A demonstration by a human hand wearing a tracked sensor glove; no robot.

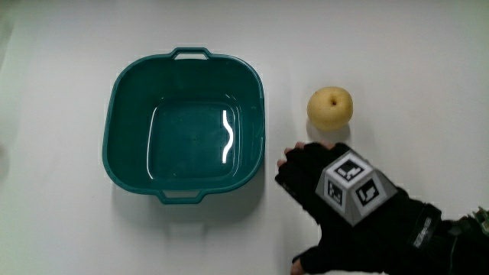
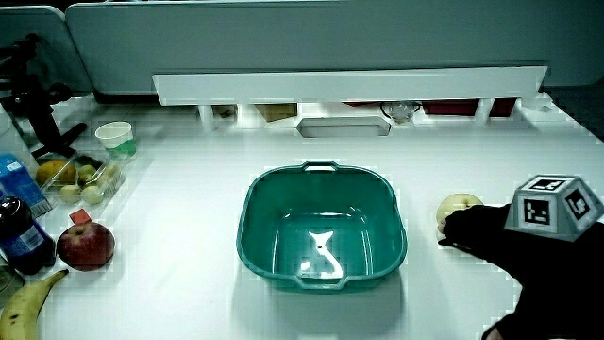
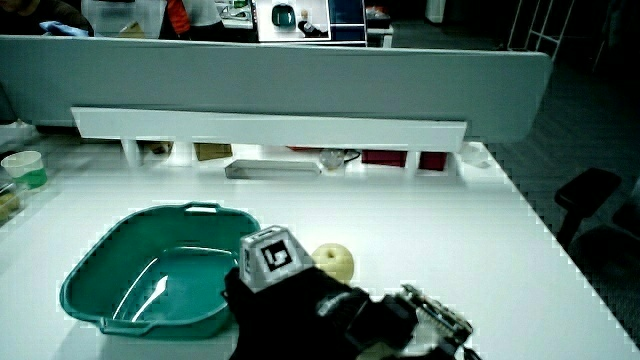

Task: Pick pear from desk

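A yellow pear (image 1: 330, 107) rests on the white table beside a teal basin (image 1: 130, 114); both side views show the pear too (image 2: 460, 205) (image 3: 335, 262). The gloved hand (image 1: 313, 179) lies just nearer to the person than the pear, with its fingertips almost at the fruit and no grasp on it. Its fingers are stretched out and relaxed, holding nothing. The patterned cube (image 1: 351, 183) sits on the back of the hand. In both side views the hand (image 2: 481, 236) (image 3: 290, 300) partly covers the pear's near edge.
The basin (image 2: 255, 212) (image 3: 90, 285) has nothing in it. In a side view, a red apple (image 2: 85, 246), a banana (image 2: 24, 302), a dark bottle (image 2: 21, 236), a box of fruit (image 2: 80, 179) and a cup (image 2: 115, 137) sit near the table's edge.
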